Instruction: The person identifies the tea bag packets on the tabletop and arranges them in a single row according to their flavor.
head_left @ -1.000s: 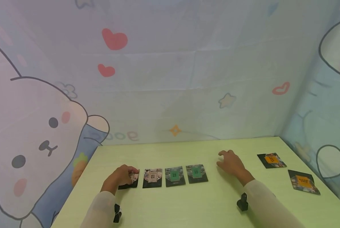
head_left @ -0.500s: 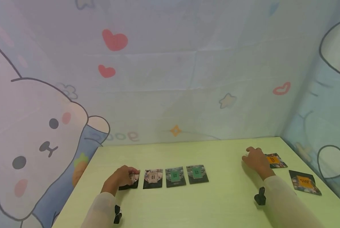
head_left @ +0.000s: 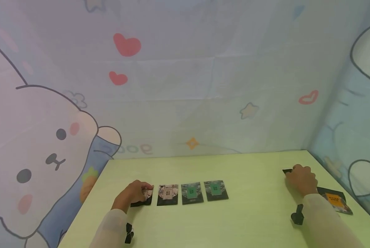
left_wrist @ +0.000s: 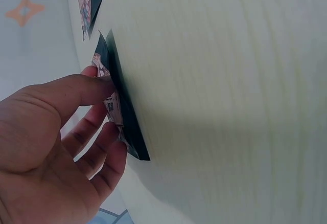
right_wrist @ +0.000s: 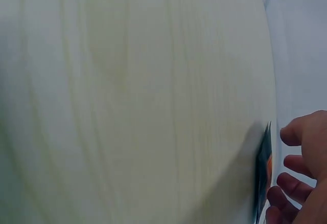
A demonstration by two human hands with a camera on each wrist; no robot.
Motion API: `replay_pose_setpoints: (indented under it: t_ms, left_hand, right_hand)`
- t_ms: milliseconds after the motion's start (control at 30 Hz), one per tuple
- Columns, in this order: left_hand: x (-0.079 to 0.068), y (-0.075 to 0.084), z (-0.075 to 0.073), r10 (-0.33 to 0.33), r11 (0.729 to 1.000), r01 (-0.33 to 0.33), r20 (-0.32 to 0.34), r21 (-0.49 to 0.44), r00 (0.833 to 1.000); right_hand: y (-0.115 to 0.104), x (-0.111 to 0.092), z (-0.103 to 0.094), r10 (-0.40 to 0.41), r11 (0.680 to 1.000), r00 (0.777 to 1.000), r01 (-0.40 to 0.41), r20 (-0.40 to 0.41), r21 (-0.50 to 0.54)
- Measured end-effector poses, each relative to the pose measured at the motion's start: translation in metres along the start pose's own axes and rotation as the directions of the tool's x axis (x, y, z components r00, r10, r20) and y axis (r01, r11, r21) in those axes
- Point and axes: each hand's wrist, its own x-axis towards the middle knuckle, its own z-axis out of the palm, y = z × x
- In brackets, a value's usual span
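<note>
At the left end of a row, my left hand holds a dark flat sachet with a pink label. In the left wrist view, the thumb lies on its face and the other fingers are curled at its far side. My right hand, at the back right, hovers over a dark sachet with an orange label; in the head view, only its corner shows past the hand. In the right wrist view, the fingers are bent loosely and spread beside that sachet, the thumb apart from it.
To the right of the left hand lie another pink-labelled sachet and two green-labelled sachets, one nearer and one farther right. A second orange-labelled sachet lies beside the right forearm. A printed cloth backs the pale table.
My right hand has moved rightward across the table, from beside the green-labelled sachets to over the back orange-labelled one. The left hand has stayed at its sachet.
</note>
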Motion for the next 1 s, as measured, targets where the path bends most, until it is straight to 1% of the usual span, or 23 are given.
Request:
replay_pose_setpoints:
  t_ms: [133, 200, 367, 500, 700, 833, 900, 1000]
  left_hand:
    - [-0.002, 0.0, -0.001, 0.001, 1.0, -0.001, 0.001, -0.008, 1.0]
    - [-0.002, 0.0, -0.001, 0.004, 1.0, -0.003, 0.003, -0.008, 1.0]
    - [-0.001, -0.001, -0.002, 0.011, 1.0, -0.011, 0.0, -0.001, 1.0]
    - [0.0, -0.002, -0.002, 0.022, 1.0, -0.022, -0.002, 0.001, 1.0]
    - [-0.001, -0.002, -0.002, 0.013, 1.0, -0.013, -0.004, 0.002, 1.0]
    - [-0.003, 0.001, -0.003, 0.024, 1.0, -0.024, -0.003, 0.001, 1.0]
    - [-0.004, 0.002, -0.003, 0.025, 1.0, -0.025, -0.002, -0.001, 1.0]
    - [-0.005, 0.003, -0.003, 0.029, 1.0, -0.029, 0.0, 0.005, 1.0]
  right_hand:
    - [0.003, -0.001, -0.001, 0.055, 0.998, 0.998, -0.055, -0.026, 0.018]
    - [0.003, -0.001, -0.001, 0.071, 0.997, 0.997, -0.071, -0.034, 0.007]
    - [0.002, -0.001, 0.002, 0.05, 0.999, 0.998, -0.051, -0.045, -0.019]
    - [0.002, 0.0, 0.004, 0.068, 0.997, 0.996, -0.069, -0.063, -0.019]
    - [0.002, 0.005, 0.006, 0.125, 0.992, 0.991, -0.125, -0.056, 0.009]
    - [0.002, 0.007, 0.005, 0.164, 0.986, 0.985, -0.162, -0.053, 0.046]
    - [0.004, 0.007, 0.005, 0.167, 0.985, 0.985, -0.165, -0.05, 0.054]
    - [0.008, 0.01, 0.005, 0.145, 0.989, 0.988, -0.144, -0.044, 0.04]
